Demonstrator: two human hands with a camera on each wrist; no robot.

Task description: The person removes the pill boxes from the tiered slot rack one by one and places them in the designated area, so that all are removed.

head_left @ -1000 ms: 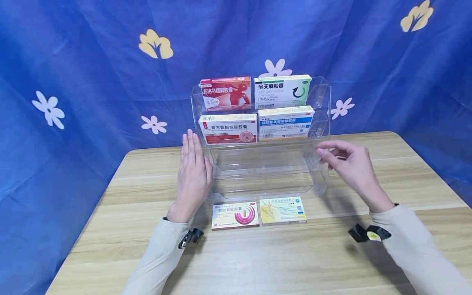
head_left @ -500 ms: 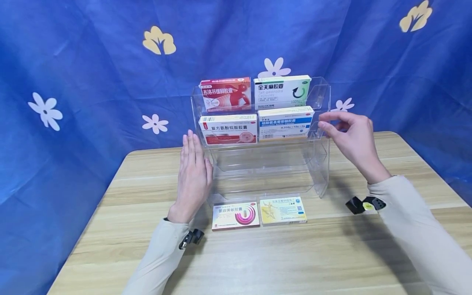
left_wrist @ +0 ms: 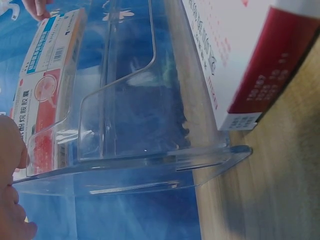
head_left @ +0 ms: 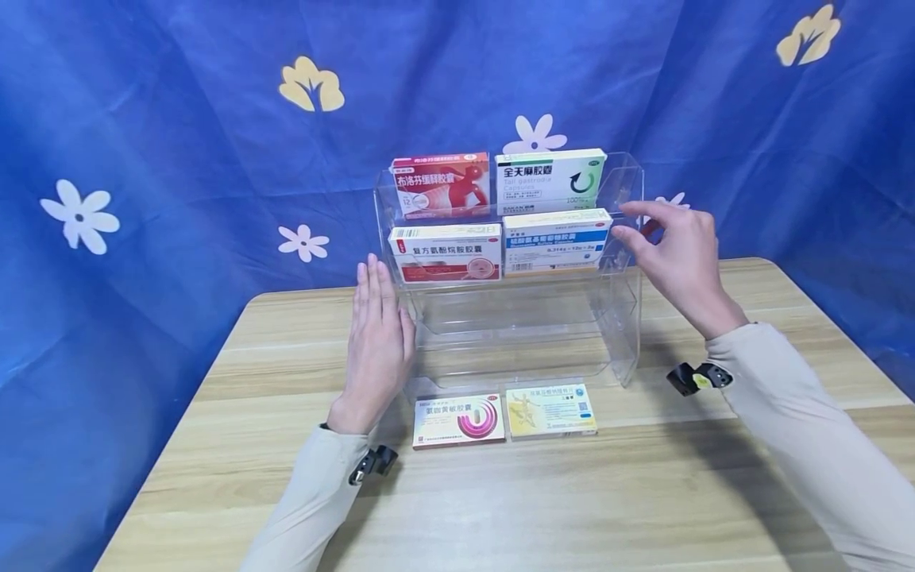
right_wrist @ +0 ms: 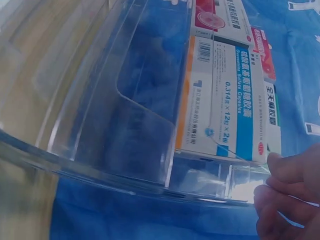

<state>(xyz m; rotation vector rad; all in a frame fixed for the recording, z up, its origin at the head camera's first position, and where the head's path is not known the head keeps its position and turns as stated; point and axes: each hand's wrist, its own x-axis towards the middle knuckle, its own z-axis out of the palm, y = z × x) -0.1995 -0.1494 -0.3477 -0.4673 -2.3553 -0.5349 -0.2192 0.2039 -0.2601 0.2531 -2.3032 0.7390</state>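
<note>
A clear tiered display stand (head_left: 511, 365) holds medicine boxes in its upper two tiers. My left hand (head_left: 379, 342) lies along the stand's left side, fingers straight and together. My right hand (head_left: 679, 258) is at the stand's upper right side, fingers loosely bent. In the right wrist view its thumb (right_wrist: 287, 167) is at the corner of the blue-and-white capsule box (right_wrist: 220, 100); whether it presses the box, I cannot tell. Left of that box sits a red-and-white capsule box (head_left: 446, 253). Behind them stand a red box (head_left: 439, 187) and a white-and-green box (head_left: 549, 183).
Flat on the wooden table (head_left: 500, 508), before the stand, lie a box with a pink ring (head_left: 457, 421) and a yellow-and-white box (head_left: 550, 411). A blue flowered curtain (head_left: 179, 159) hangs behind the table.
My right hand has risen along the stand's right side, from below the second tier to the blue-and-white box's right edge. The left hand has stayed in place against the stand.
</note>
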